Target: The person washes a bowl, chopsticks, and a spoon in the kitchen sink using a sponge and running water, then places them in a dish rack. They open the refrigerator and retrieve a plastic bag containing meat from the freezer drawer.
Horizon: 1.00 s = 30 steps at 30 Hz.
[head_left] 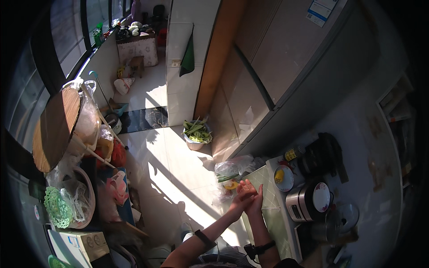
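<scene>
Near the middle of the view, in front of my body, my left hand (242,200) lies against the palm side of my right hand (255,201). The fingers of both are partly spread, and no object shows between them. Each wrist wears a black strap. Just beyond the fingertips are a clear plastic bag (234,164), green stalks (227,177) and a yellow item (232,185). To the right, on the counter (272,164), a white bowl (284,178) holds something yellow, beside a rice cooker (299,204) with a patterned plate (321,197) on its lid.
A pot of green leaves (196,144) stands on the floor by the refrigerator (241,110). Along the left are a round wooden board (55,130), a red bag (118,154), a pink-rimmed basin (91,201) and a white appliance with knobs (83,246). A black cooker (316,157) sits farther right.
</scene>
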Each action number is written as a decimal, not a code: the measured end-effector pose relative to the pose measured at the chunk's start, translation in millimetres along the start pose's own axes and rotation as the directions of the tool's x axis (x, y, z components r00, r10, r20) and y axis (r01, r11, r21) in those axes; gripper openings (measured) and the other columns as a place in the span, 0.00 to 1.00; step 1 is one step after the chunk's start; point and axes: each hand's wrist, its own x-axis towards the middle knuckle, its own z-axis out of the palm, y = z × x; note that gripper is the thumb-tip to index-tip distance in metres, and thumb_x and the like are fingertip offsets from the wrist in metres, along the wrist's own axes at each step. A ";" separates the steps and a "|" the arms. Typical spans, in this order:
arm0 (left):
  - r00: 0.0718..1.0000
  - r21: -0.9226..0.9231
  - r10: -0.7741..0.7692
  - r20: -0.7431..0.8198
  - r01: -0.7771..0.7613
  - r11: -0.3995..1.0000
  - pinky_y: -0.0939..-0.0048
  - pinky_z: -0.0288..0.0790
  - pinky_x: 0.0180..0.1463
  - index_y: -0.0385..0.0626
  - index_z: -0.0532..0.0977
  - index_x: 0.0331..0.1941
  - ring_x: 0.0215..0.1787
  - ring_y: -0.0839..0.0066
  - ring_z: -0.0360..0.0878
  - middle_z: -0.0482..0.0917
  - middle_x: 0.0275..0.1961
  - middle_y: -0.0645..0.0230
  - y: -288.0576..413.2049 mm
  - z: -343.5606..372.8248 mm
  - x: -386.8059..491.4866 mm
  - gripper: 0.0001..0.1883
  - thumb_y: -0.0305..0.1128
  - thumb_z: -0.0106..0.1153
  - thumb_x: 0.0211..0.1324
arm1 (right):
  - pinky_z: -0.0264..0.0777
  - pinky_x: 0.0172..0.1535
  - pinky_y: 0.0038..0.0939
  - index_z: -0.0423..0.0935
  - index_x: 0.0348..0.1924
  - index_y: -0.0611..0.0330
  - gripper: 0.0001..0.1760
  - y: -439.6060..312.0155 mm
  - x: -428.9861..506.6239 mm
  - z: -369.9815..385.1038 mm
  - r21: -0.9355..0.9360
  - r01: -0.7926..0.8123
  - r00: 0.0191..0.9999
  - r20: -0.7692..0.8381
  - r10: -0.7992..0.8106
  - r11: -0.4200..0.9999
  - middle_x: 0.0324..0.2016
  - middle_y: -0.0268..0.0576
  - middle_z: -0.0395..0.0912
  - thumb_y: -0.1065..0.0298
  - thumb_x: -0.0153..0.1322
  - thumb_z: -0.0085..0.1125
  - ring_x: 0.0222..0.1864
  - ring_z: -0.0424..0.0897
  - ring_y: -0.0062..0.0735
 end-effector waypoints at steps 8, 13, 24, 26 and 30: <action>0.991 0.304 0.059 0.117 -0.092 0.948 0.69 0.74 0.63 0.37 0.79 0.57 0.58 0.70 0.83 0.86 0.54 0.60 72.3 -100.0 105.9 0.16 0.26 0.58 0.68 | 0.64 0.74 0.47 0.68 0.66 0.72 0.36 -1.9 122.2 89.6 -0.041 0.107 0.992 -0.068 -0.109 0.993 0.61 0.58 0.75 0.44 0.80 0.49 0.65 0.74 0.49; 0.986 0.380 0.026 -0.162 0.038 0.924 0.70 0.74 0.61 0.34 0.79 0.55 0.52 0.72 0.83 0.86 0.51 0.62 149.9 -179.9 219.8 0.15 0.26 0.59 0.68 | 0.64 0.74 0.46 0.72 0.63 0.72 0.27 3.1 238.7 134.4 0.037 0.148 0.987 0.050 -0.150 0.988 0.63 0.57 0.75 0.57 0.81 0.47 0.65 0.75 0.49; 0.967 0.206 -0.051 -0.248 0.104 0.973 0.73 0.77 0.58 0.39 0.78 0.54 0.49 0.75 0.83 0.85 0.48 0.65 321.0 -303.7 431.9 0.12 0.28 0.57 0.70 | 0.75 0.65 0.42 0.77 0.55 0.69 0.16 -9.6 397.8 221.7 -0.082 0.147 0.987 0.071 -0.142 0.986 0.49 0.52 0.82 0.67 0.80 0.52 0.51 0.83 0.44; 0.973 0.196 -0.073 -0.219 0.117 0.974 0.73 0.78 0.57 0.39 0.78 0.54 0.47 0.75 0.84 0.85 0.48 0.64 337.2 -316.6 469.3 0.12 0.28 0.57 0.70 | 0.75 0.64 0.43 0.77 0.55 0.69 0.16 -11.8 415.7 227.4 -0.109 0.184 0.983 0.002 -0.185 0.977 0.49 0.52 0.82 0.67 0.79 0.52 0.50 0.84 0.43; 0.988 0.144 -0.141 -0.065 0.149 0.978 0.71 0.77 0.56 0.41 0.78 0.52 0.47 0.74 0.84 0.85 0.47 0.65 360.1 -329.8 534.9 0.11 0.30 0.55 0.71 | 0.75 0.64 0.44 0.76 0.55 0.69 0.17 -11.8 438.9 252.4 -0.029 0.309 0.939 -0.151 -0.310 0.951 0.50 0.52 0.81 0.67 0.79 0.52 0.49 0.84 0.43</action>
